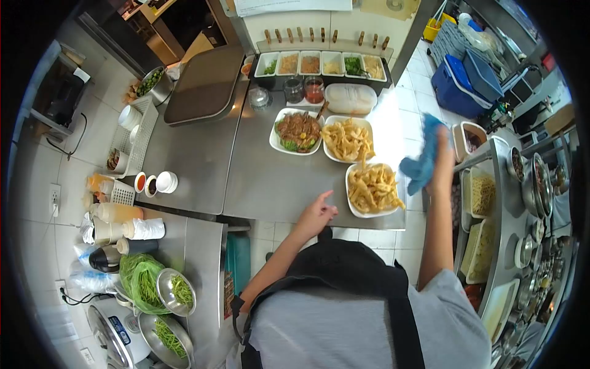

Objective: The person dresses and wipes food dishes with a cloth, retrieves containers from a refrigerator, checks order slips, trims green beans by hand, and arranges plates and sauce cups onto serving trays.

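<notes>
My right hand point(444, 163) is closed around a crumpled blue cloth point(422, 161), held up past the right edge of the steel table. My left hand point(318, 213) hovers by the table's front edge with a finger stretched out and nothing visible in it. To its right, a white dish of fried strips point(373, 188) sits near the corner. Behind that stands a second dish of fried strips point(348, 139), beside a white bowl of sauced meat with greens point(298, 131).
Topping containers point(321, 64) line the table's back, with glass jars point(303, 90) and a lidded white tub point(350, 98) before them. A brown tray point(204, 83) lies at back left. Bowls of greens point(176, 291) stand lower left. Shelves with noodle tubs point(481, 193) flank my right.
</notes>
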### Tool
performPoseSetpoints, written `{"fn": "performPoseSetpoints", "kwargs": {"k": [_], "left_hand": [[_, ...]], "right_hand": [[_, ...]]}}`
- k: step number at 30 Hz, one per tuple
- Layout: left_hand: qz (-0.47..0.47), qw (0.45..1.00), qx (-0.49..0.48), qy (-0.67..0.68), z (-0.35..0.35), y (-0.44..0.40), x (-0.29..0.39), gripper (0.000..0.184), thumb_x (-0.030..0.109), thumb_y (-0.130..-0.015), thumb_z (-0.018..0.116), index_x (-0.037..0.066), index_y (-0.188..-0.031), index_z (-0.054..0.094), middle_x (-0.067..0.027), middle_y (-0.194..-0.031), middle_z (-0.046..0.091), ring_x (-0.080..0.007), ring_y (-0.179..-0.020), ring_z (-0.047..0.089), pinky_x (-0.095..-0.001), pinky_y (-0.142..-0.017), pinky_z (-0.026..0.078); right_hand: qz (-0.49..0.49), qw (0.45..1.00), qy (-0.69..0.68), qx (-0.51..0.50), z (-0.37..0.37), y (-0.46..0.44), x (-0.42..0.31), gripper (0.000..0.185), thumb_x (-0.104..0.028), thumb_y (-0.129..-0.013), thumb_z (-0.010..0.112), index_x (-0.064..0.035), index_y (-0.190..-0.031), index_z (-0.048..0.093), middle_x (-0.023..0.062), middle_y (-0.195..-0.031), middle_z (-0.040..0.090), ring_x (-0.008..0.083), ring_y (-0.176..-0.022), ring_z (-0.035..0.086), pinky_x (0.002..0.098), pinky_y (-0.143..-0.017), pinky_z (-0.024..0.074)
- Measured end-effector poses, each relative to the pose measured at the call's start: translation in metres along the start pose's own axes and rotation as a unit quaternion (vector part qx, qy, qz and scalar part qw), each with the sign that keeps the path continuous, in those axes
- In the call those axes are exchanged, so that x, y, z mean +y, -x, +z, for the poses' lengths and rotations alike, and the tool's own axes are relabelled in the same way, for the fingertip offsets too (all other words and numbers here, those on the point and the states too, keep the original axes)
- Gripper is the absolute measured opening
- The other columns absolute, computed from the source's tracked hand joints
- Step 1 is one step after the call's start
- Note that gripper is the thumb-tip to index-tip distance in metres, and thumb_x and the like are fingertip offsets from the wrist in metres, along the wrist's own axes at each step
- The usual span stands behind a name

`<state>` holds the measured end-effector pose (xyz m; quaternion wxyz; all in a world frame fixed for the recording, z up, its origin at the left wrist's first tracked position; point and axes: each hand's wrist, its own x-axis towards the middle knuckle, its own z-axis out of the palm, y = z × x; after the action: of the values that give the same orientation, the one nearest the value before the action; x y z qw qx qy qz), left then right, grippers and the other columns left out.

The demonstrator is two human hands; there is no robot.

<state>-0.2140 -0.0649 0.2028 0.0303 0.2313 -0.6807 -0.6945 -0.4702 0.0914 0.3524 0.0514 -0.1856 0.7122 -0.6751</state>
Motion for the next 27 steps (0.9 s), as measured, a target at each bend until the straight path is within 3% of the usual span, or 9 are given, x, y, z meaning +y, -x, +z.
{"fn": "performPoseSetpoints", "kwargs": {"k": [3, 6, 12, 17, 20, 21, 23, 25, 27], "left_hand": [[-0.05, 0.994, -0.091, -0.017, 0.021, -0.031, 0.004, 0.06, 0.017, -0.094, 0.052, 0.007, -0.144, 0.02, -0.0142, -0.093, 0.065, -0.0191, -0.077, 0.066, -0.0317, -0.069, 0.054], [-0.127, 0.98, -0.134, 0.077, 0.043, -0.048, -0.002, 0.064, 0.015, -0.095, 0.049, 0.008, -0.144, 0.007, -0.0175, -0.097, 0.063, -0.0219, -0.073, 0.067, -0.034, -0.065, 0.057], [-0.145, 0.969, -0.058, 0.19, 0.048, -0.042, -0.015, 0.053, 0.011, -0.094, 0.044, 0.009, -0.137, 0.014, -0.0195, -0.1, 0.059, -0.024, -0.067, 0.067, -0.0352, -0.058, 0.059], [-0.14, 0.959, 0.058, 0.238, -0.004, 0.016, -0.039, 0.054, 0.007, -0.093, 0.042, 0.014, -0.142, 0.02, -0.0164, -0.103, 0.06, -0.0228, -0.066, 0.068, -0.0307, -0.054, 0.059], [-0.142, 0.948, 0.16, 0.238, -0.046, 0.061, -0.034, 0.055, 0.008, -0.092, 0.043, 0.014, -0.143, 0.021, -0.0169, -0.107, 0.06, -0.0239, -0.07, 0.068, -0.031, -0.056, 0.059], [-0.139, 0.946, 0.179, 0.231, -0.06, 0.069, -0.034, 0.053, 0.008, -0.092, 0.043, 0.011, -0.141, 0.024, -0.0167, -0.106, 0.06, -0.0234, -0.072, 0.068, -0.0314, -0.059, 0.059], [-0.132, 0.942, 0.218, 0.219, -0.087, 0.082, -0.034, 0.049, 0.009, -0.091, 0.043, 0.006, -0.138, 0.029, -0.0163, -0.105, 0.061, -0.0224, -0.075, 0.068, -0.0323, -0.063, 0.06], [-0.125, 0.943, 0.232, 0.205, -0.108, 0.087, -0.027, 0.048, 0.011, -0.092, 0.043, 0.006, -0.137, 0.031, -0.0163, -0.105, 0.061, -0.0223, -0.075, 0.068, -0.0326, -0.066, 0.059], [-0.112, 0.948, 0.226, 0.191, -0.123, 0.09, -0.029, 0.047, 0.014, -0.092, 0.043, 0.006, -0.137, 0.031, -0.0146, -0.101, 0.062, -0.0216, -0.077, 0.067, -0.0321, -0.068, 0.058]], "right_hand": [[0.122, 0.977, -0.147, 0.099, -0.059, -0.002, -0.003, 0.066, -0.057, -0.094, 0.043, -0.0027, -0.131, 0.049, 0.0091, -0.126, 0.054, 0.0197, -0.114, 0.051, 0.0331, -0.098, 0.0403], [0.179, 0.962, -0.126, 0.161, -0.098, 0.014, 0.006, 0.057, -0.048, -0.095, 0.045, -0.0006, -0.125, 0.053, 0.0075, -0.114, 0.059, 0.0184, -0.1, 0.058, 0.0298, -0.088, 0.0457], [0.153, 0.987, 0.017, 0.053, -0.127, 0.021, 0.039, 0.037, -0.029, -0.094, 0.046, -0.006, -0.123, 0.052, 0.0038, -0.097, 0.058, 0.0115, -0.085, 0.054, 0.0265, -0.077, 0.0457], [0.093, 0.982, 0.141, -0.084, -0.034, 0.025, 0.018, 0.029, -0.018, -0.095, 0.047, -0.0075, -0.122, 0.053, 0.004, -0.093, 0.059, 0.009, -0.073, 0.055, 0.0226, -0.065, 0.0473], [0.144, 0.974, 0.042, -0.172, 0.02, 0.028, 0.05, 0.024, -0.018, -0.095, 0.051, -0.0071, -0.115, 0.057, 0.0008, -0.083, 0.059, 0.0073, -0.067, 0.054, 0.0222, -0.06, 0.0465], [0.102, 0.975, 0.061, -0.186, 0.044, 0.033, 0.057, 0.025, -0.02, -0.094, 0.054, -0.0067, -0.114, 0.058, 0.0017, -0.078, 0.059, 0.0086, -0.063, 0.053, 0.0245, -0.059, 0.0468], [0.073, 0.934, 0.248, -0.247, 0.083, 0.046, 0.052, 0.033, -0.025, -0.09, 0.059, -0.0059, -0.117, 0.057, 0.0066, -0.089, 0.062, 0.0196, -0.075, 0.059, 0.0309, -0.073, 0.0494], [-0.146, 0.877, 0.353, -0.291, 0.108, 0.058, 0.091, 0.043, -0.029, -0.081, 0.07, -0.0076, -0.117, 0.059, 0.0145, -0.094, 0.062, 0.0294, -0.085, 0.061, 0.0395, -0.078, 0.0494], [-0.233, 0.836, 0.377, -0.325, 0.132, 0.076, 0.076, 0.05, -0.026, -0.074, 0.076, -0.0074, -0.116, 0.059, 0.0153, -0.101, 0.061, 0.0333, -0.096, 0.058, 0.0412, -0.085, 0.0473]]}}
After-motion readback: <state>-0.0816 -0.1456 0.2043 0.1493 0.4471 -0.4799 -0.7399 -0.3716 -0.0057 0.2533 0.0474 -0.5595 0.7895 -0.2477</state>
